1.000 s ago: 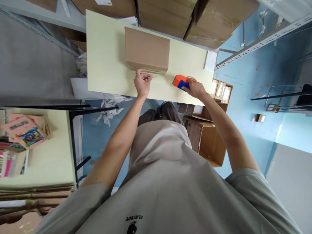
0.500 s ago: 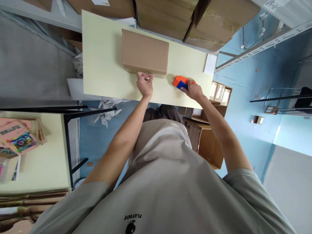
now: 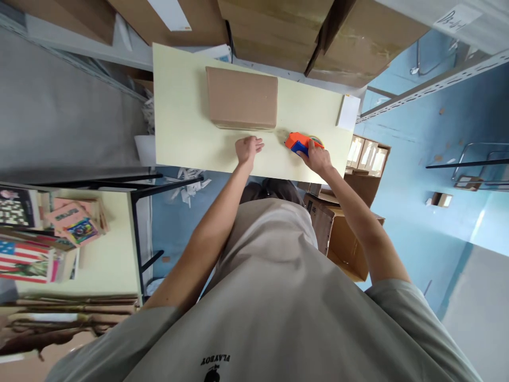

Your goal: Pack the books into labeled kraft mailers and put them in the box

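A closed brown cardboard box [image 3: 242,100] sits on the pale yellow table [image 3: 181,132]. Just in front of its near side is my left hand [image 3: 248,148], apart from the box. Its fingers point right, loosely bent and slightly spread, and I see nothing in them. Farther right, my right hand [image 3: 319,158] is closed around the orange and blue tape dispenser [image 3: 297,142], held low over the table. Part of a tape roll [image 3: 317,140] shows behind the hand. The dispenser's front end faces left, toward the box.
At the table's right end lies a white flat item [image 3: 348,111]. Large cartons [image 3: 274,32] stand on a shelf along the far side. Open cardboard boxes [image 3: 350,241] are on the floor at right. Books [image 3: 75,223] lie on another table at left.
My left hand has come away from the box's near edge, its pinch loosened. My right hand still grips the tape dispenser in much the same place. The whole view has shifted a little.
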`<act>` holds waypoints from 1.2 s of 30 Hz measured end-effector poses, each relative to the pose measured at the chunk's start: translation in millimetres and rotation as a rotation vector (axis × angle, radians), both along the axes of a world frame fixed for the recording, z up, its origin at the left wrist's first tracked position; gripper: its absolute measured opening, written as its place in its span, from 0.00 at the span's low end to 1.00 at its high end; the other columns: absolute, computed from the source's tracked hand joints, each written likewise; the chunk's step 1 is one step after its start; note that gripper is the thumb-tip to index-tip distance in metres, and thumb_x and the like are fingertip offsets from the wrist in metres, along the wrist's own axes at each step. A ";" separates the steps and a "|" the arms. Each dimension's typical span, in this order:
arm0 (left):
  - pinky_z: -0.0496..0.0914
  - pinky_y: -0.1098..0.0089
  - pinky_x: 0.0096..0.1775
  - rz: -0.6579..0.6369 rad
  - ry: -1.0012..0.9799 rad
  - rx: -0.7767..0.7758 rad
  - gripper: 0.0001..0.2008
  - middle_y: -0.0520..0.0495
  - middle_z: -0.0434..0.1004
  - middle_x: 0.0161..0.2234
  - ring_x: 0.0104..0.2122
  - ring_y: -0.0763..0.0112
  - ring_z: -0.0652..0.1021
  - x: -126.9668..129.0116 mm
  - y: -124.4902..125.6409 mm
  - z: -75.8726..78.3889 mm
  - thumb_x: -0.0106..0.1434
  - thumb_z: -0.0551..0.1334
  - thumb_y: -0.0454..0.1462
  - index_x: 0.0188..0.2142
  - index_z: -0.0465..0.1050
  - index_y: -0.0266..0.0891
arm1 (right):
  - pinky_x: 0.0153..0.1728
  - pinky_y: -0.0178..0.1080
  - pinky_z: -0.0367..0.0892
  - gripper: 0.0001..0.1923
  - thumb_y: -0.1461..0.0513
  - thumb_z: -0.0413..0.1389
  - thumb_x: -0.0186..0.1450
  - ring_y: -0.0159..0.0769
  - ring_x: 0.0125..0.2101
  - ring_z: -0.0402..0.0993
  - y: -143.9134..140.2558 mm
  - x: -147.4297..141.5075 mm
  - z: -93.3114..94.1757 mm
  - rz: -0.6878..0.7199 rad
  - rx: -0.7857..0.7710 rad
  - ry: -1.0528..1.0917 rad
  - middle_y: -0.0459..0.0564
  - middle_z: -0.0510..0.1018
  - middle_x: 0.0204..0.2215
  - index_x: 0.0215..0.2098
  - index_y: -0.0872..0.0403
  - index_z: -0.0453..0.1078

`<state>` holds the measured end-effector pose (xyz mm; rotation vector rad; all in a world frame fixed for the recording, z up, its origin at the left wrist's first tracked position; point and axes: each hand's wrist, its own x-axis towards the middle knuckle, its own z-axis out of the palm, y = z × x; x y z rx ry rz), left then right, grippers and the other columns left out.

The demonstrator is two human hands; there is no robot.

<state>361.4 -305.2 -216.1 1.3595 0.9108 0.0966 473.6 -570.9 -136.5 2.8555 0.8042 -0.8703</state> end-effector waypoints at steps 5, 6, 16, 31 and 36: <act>0.87 0.51 0.59 0.115 0.074 -0.295 0.23 0.32 0.89 0.54 0.57 0.51 0.90 50.7 -7.9 27.8 0.82 0.67 0.58 0.53 0.80 0.41 | 0.54 0.59 0.79 0.43 0.42 0.39 0.87 0.68 0.52 0.86 2.8 -3.4 3.7 0.068 -0.030 -0.020 0.81 0.87 0.52 0.78 0.72 0.58; 0.88 0.52 0.59 0.171 0.101 -0.322 0.24 0.32 0.88 0.55 0.57 0.51 0.90 59.6 -7.7 33.7 0.80 0.70 0.59 0.55 0.81 0.41 | 0.54 0.58 0.78 0.42 0.44 0.38 0.87 0.67 0.52 0.86 3.4 -2.5 5.7 0.096 -0.042 -0.034 0.81 0.87 0.51 0.78 0.73 0.58; 0.82 0.71 0.55 0.452 0.256 -0.347 0.15 0.50 0.80 0.35 0.44 0.70 0.86 12.1 27.7 83.3 0.69 0.84 0.40 0.41 0.80 0.42 | 0.63 0.54 0.71 0.33 0.54 0.36 0.89 0.61 0.57 0.86 19.2 -3.6 18.8 0.402 -0.048 0.027 0.81 0.85 0.58 0.76 0.76 0.56; 0.76 0.53 0.75 0.385 0.178 -0.251 0.16 0.34 0.89 0.64 0.73 0.48 0.82 22.8 11.0 90.2 0.65 0.86 0.37 0.48 0.87 0.38 | 0.63 0.53 0.68 0.31 0.55 0.42 0.89 0.62 0.60 0.86 35.8 -33.2 26.7 0.473 -0.032 0.194 0.83 0.84 0.59 0.76 0.76 0.57; 0.77 0.56 0.75 0.347 0.231 -0.260 0.07 0.38 0.91 0.61 0.73 0.52 0.82 20.2 19.4 95.7 0.71 0.81 0.33 0.43 0.86 0.38 | 0.61 0.51 0.69 0.30 0.56 0.41 0.89 0.61 0.59 0.86 15.4 -42.1 26.5 0.399 -0.039 0.215 0.82 0.85 0.58 0.76 0.75 0.58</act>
